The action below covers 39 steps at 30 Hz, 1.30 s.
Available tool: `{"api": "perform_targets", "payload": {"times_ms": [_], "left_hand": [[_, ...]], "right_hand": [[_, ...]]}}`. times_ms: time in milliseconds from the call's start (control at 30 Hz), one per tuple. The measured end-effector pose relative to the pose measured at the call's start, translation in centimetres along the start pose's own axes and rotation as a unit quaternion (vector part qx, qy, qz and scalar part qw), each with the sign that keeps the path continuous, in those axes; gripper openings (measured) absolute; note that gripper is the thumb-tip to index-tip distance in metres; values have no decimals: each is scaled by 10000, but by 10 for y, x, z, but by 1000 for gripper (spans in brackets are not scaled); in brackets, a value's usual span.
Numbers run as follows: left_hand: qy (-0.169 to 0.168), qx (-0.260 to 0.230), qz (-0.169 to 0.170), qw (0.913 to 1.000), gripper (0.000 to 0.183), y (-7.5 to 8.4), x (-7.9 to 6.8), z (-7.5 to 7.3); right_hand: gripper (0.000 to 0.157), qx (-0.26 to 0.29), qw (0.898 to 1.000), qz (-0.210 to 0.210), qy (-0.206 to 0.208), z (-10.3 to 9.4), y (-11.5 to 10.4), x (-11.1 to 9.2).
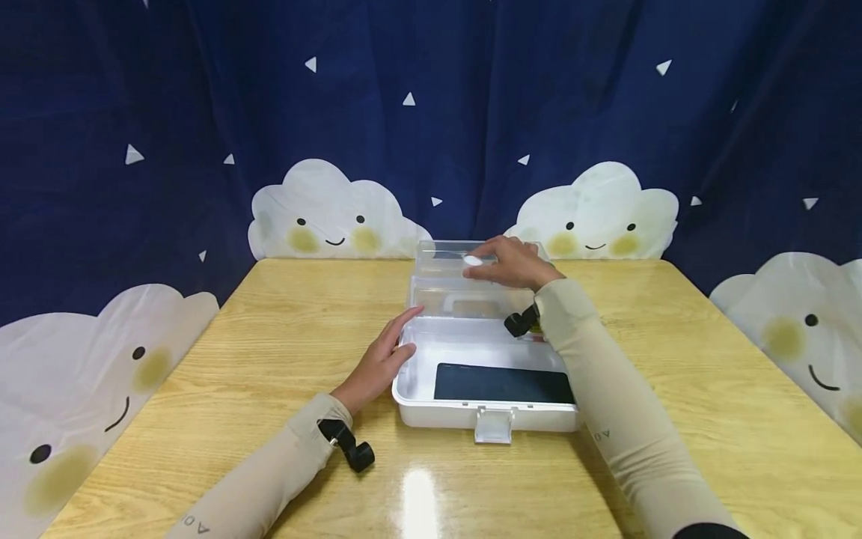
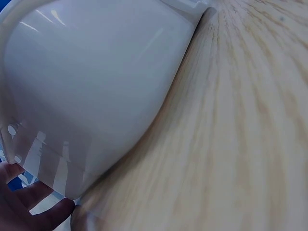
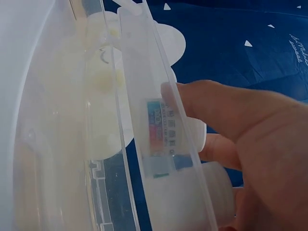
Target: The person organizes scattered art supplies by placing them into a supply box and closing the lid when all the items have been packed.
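Note:
A white plastic box stands with its clear lid swung back. My left hand rests on the box's left end, thumb at the rim and fingers extended toward the rear corner. In the left wrist view its fingertips touch the box's end wall. Over the lid area, my right hand pinches a small white-capped container between thumb and fingers. The right wrist view shows a translucent plastic wall in front of a coloured label and another white rounded piece near the fingers.
A dark rectangular panel shows along the box's front inside. The front latch hangs down. Some coloured items lie at the box's right side, partly behind my right wrist. The wooden table reaches back to a blue curtain.

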<state>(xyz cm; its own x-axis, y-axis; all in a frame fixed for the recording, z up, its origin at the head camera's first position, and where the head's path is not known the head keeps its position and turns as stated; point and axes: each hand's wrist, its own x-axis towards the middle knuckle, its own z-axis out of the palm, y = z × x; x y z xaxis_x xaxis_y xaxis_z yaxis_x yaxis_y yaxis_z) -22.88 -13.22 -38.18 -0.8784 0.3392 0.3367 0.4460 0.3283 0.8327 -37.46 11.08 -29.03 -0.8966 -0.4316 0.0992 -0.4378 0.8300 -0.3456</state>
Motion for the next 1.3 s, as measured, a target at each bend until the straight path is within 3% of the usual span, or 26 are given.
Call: {"api": "perform_targets", "payload": {"times_ms": [333,733,1300], "left_hand": [[20,15,114,9999,55,-2,0,0],[39,-12,127,9999,54,-6,1,1],[-31,-8,-29,10000,53,-1,0,0]], "right_hand": [[54,237,9990,79,-358,-2,1,-2],[52,35,9986,-329,-412,-2,5,-3],[51,346,9970,-274,-639,-5,3,-7]]}}
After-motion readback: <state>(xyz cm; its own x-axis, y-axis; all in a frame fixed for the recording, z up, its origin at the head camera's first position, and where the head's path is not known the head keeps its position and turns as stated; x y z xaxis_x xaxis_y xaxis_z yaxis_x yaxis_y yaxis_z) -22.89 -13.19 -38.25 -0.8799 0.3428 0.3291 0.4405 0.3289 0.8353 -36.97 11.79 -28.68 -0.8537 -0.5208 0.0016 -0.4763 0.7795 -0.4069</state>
